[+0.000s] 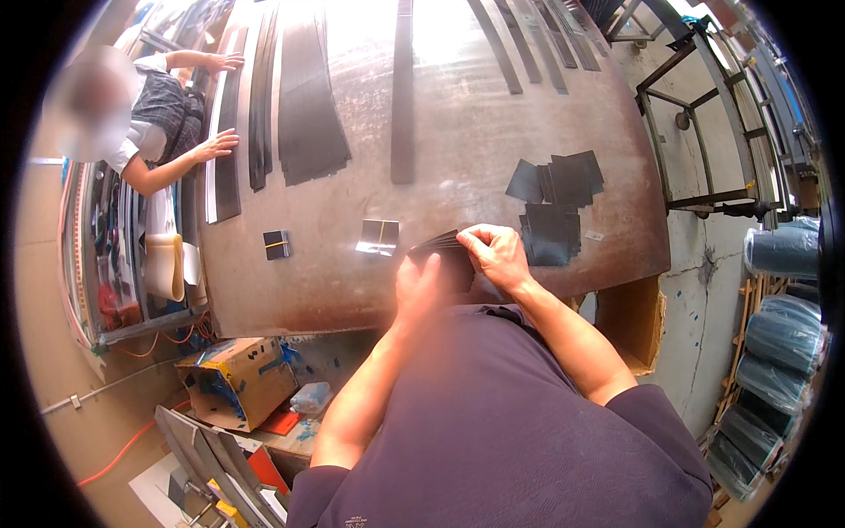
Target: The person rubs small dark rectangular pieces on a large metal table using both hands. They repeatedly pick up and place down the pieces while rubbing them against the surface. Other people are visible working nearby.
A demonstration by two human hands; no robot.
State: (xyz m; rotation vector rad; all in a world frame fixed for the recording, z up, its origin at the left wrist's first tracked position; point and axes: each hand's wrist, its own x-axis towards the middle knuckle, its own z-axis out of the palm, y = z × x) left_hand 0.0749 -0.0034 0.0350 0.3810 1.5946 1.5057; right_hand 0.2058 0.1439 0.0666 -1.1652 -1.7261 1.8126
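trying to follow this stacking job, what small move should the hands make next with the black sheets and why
Probably square up the stack of black sheets: both the left hand and right hand grip it above the table, and the sheet edges look fanned, not flush.

Cardboard box (236, 380) on the floor (torn open), metal cart frame (704, 132) right.
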